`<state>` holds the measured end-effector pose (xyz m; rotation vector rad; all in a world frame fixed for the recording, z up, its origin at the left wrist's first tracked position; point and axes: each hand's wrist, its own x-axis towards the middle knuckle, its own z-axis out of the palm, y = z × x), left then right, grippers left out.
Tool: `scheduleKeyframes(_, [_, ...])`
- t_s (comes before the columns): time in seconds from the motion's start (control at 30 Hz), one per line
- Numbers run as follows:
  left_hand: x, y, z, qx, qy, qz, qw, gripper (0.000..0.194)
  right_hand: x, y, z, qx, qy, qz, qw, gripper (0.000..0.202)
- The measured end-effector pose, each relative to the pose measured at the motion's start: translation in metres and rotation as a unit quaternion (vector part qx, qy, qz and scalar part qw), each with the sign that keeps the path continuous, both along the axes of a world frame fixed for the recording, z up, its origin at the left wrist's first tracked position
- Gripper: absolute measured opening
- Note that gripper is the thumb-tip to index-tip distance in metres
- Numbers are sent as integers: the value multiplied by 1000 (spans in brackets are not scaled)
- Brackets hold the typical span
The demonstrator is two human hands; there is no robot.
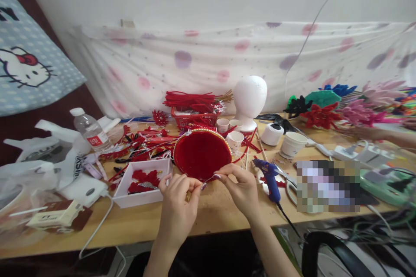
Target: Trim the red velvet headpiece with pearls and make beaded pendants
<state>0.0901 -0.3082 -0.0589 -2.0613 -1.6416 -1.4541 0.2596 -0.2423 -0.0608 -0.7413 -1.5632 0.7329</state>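
Observation:
My left hand [180, 199] is closed in a pinch, thumb against fingers. Opposite it my right hand [240, 188] pinches too, and a short thin strand [209, 179] runs between the two sets of fingertips; whether it is wire or thread is too small to tell. Just behind the fingers a round red velvety piece [201, 153] with a beaded gold rim stands tilted on the table. To the left of it is a white box [139, 199] with red velvet pieces [144, 180] in it. A blue glue gun [271, 178] lies to the right of my right hand.
A white foam head [250, 97] stands behind, near a red basket [195, 120] of red stems and several small cups [234, 139]. Scissors [291, 190] and a blurred-out flat object [328, 186] lie right. A bottle [91, 130] stands left. Another person's arm [380, 135] reaches in at right.

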Motion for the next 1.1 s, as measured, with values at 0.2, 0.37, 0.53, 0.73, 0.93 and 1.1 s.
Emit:
scheduleKeyframes(0.2, [-10, 1, 0, 48, 15, 49, 998, 13, 18, 5, 5, 4, 17, -36, 999, 3])
scheduleKeyframes(0.37, [-3, -3, 5, 44, 15, 7, 999, 14, 3, -7, 8, -5, 6, 47, 999, 16])
scheduleKeyframes(0.53, [4, -7, 9, 41, -3, -15, 999, 11, -7, -13, 7, 18, 20, 50, 998, 11])
scheduleKeyframes(0.73, [0, -10, 5, 20, 35, -18, 999, 18, -7, -17, 2, 48, 11, 1, 999, 15])
scheduleKeyframes(0.93, [-3, -15, 2, -10, 60, -18, 998, 25, -6, -16, -1, 44, 11, 14, 999, 16])
scheduleKeyframes(1.1, [-7, -21, -4, -34, 49, -13, 998, 22, -3, -12, -4, 47, 18, 24, 998, 15])
